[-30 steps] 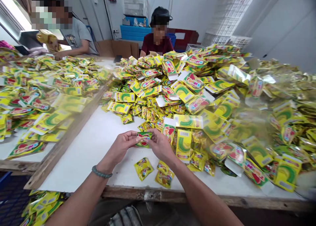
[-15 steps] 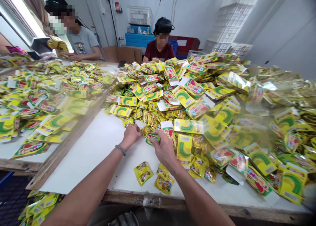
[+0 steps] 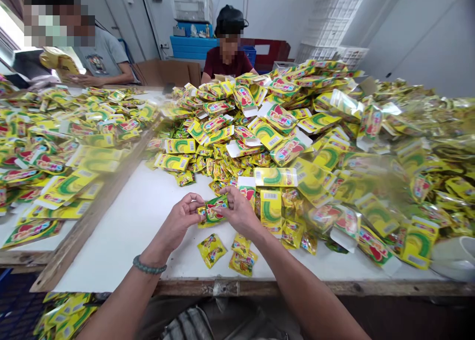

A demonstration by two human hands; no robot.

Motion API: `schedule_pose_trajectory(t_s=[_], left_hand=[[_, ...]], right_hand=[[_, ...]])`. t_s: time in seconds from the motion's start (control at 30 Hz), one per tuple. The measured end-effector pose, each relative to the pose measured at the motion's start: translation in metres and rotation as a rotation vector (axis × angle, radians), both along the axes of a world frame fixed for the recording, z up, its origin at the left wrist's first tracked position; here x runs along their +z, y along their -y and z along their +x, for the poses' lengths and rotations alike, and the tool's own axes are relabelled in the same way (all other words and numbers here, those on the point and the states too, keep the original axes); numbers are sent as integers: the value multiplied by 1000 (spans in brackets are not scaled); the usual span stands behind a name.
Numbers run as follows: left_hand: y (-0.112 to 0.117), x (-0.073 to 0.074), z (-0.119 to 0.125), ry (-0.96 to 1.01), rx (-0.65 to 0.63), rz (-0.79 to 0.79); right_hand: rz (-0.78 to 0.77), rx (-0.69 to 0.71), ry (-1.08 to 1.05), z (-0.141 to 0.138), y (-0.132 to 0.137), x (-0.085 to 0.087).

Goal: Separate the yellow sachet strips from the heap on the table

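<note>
White tabletop lies under your hands. Your fingers are pinched shut from both sides on a small bunch of sachets, with your left hand at one end and your right hand at the other, just above the bare surface. Half a second ago both hands were down at the edge of the heap. Now they have drawn back, and a yellow packet seems to have joined the green one, so the bunch is probably growing. Loose sachets lie near the front edge. Two other people sit across from you.
</note>
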State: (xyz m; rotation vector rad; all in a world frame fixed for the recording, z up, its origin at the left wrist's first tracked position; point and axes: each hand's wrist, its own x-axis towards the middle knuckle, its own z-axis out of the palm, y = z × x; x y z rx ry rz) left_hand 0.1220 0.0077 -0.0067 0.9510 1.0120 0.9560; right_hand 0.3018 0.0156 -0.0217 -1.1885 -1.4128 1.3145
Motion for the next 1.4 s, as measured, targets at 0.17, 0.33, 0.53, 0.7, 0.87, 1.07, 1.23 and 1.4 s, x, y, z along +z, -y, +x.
schedule_pose_trajectory(t_s=[0.17, 0.33, 0.53, 0.7, 0.87, 1.07, 1.23, 1.4], left_hand=[[0, 2, 5, 22, 67, -3], [3, 3, 4, -47, 45, 203], [-5, 16, 8, -29, -87, 274], [-16, 16, 29, -262, 161, 193], [-4, -5, 72, -912, -19, 156], [-4, -24, 84, -787, 0, 220], [-8, -12, 27, -376, -41, 59], [4, -2, -6, -248, 0, -8]], right_hand=[[18, -28, 9, 5, -3, -5], [-95, 14, -76, 9, -3, -4], [-162, 173, -244, 13, 0, 12], [3, -106, -352, 32, -11, 22], [193, -419, -197, 50, -19, 22], [215, -446, -42, 50, -15, 23], [217, -253, 2, 53, -16, 17], [182, -73, 194, 50, -13, 17]])
